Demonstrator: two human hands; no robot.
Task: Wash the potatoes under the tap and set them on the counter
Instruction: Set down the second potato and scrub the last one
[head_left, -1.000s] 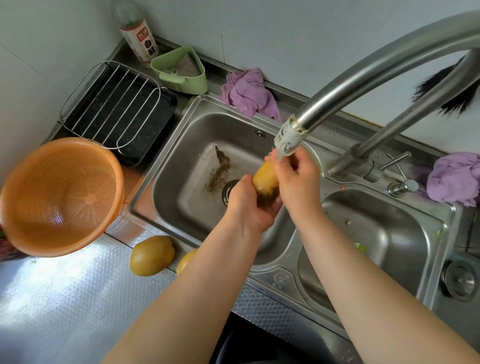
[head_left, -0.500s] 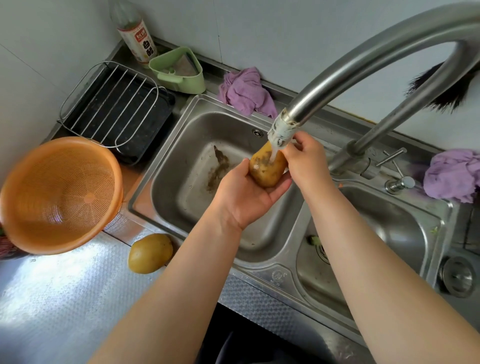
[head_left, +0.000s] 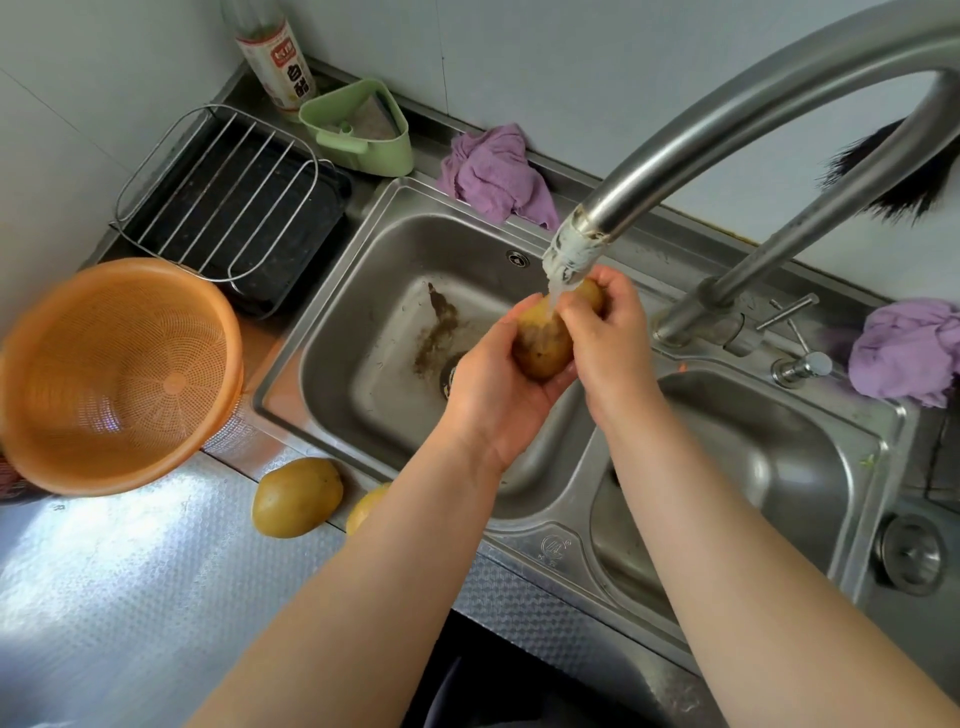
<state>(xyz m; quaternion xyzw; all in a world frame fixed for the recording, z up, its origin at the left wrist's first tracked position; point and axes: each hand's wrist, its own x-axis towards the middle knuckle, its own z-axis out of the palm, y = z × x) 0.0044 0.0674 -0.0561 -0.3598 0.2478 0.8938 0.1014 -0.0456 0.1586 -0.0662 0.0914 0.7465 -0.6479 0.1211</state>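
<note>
A yellow-brown potato (head_left: 543, 340) is held over the left sink basin (head_left: 363, 364), right under the tap spout (head_left: 571, 249), and water runs onto it. My left hand (head_left: 493, 389) cups it from below. My right hand (head_left: 602, 332) grips its far end from the right. Two more potatoes lie on the counter (head_left: 130, 597) at the sink's front edge: a whole one (head_left: 297, 497), and a second potato (head_left: 366, 506) mostly hidden behind my left forearm.
An orange colander (head_left: 119, 374) sits on the counter at left. Behind it are a black tray with a wire rack (head_left: 228, 208), a green holder (head_left: 358, 127) and a bottle (head_left: 275, 57). Purple cloths (head_left: 493, 174) lie behind the sink and at right. The right basin (head_left: 779, 467) is under my right forearm.
My hands have turned the potato under the running water, with the left palm now more beneath it. The view has shifted slightly, bringing the second counter potato back into sight.
</note>
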